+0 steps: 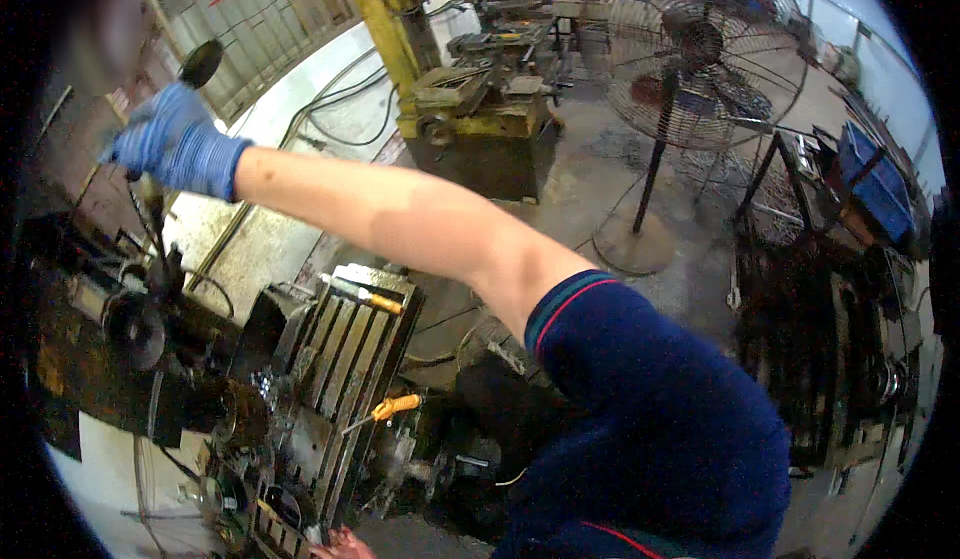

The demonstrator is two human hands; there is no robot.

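My right arm stretches across the view to the upper left, its hand in a blue knitted glove (180,147). The gloved fingers are curled near the head of a machine; what they grip, if anything, is blurred. Below the arm lies the machine's slotted metal table (345,349). A screwdriver with an orange-yellow handle (398,406) rests at the table's edge, and another yellow-handled tool (380,302) lies across the table's far end. Only a bit of my left hand (345,545) shows at the bottom edge, beside the machine's front parts; its fingers are mostly cut off.
A large caged floor fan (700,59) stands at the upper right. Behind my arm is a yellow milling machine (430,109). Dark machinery (820,349) and a blue bin (872,181) line the right side. Black cables (350,109) hang over a pale surface.
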